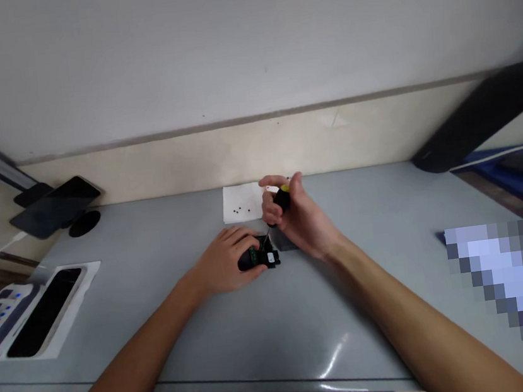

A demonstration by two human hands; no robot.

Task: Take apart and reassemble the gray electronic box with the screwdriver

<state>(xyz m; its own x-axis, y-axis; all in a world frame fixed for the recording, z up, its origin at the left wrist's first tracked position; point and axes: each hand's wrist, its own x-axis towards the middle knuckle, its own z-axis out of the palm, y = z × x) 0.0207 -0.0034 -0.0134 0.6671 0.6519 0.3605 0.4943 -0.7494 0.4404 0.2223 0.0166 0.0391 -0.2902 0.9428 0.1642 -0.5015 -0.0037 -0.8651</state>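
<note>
My left hand (231,260) is closed around a small black device with a green circuit board (270,257), holding it down on the grey table. In my right hand (303,216) is a screwdriver (282,198) with a black and yellow handle, gripped between thumb and fingers. Its thin shaft slants down to the circuit board; the exact point of contact is too small to make out. Behind the hands lies a white sheet of paper (238,202) with several tiny dark screws on it. A dark flat piece (282,240) lies partly hidden beneath my right hand.
At the left, a phone (47,311) lies on white paper beside a power strip (0,323). A second phone (57,205) leans on a stand near the wall. A long black object (481,118) rises at the back right. A pixelated item (516,292) lies at the right.
</note>
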